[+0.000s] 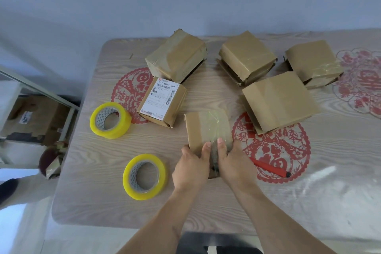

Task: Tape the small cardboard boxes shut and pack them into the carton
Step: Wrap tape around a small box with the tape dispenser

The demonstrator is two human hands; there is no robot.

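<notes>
A small cardboard box with clear tape across its top lies near the table's middle. My left hand grips its near left corner, thumb on top. My right hand holds the near right side, thumb pressing the tape on the top. Several other small boxes lie behind: one with a white shipping label, one at the back left, one at the back middle, one at the back right, and a flatter one. Two yellow tape rolls lie to the left.
A red utility knife lies just right of my right hand on the wood-grain table. Red paper-cut decorations sit under the table's clear cover. A large carton stands on the floor off the table's left edge.
</notes>
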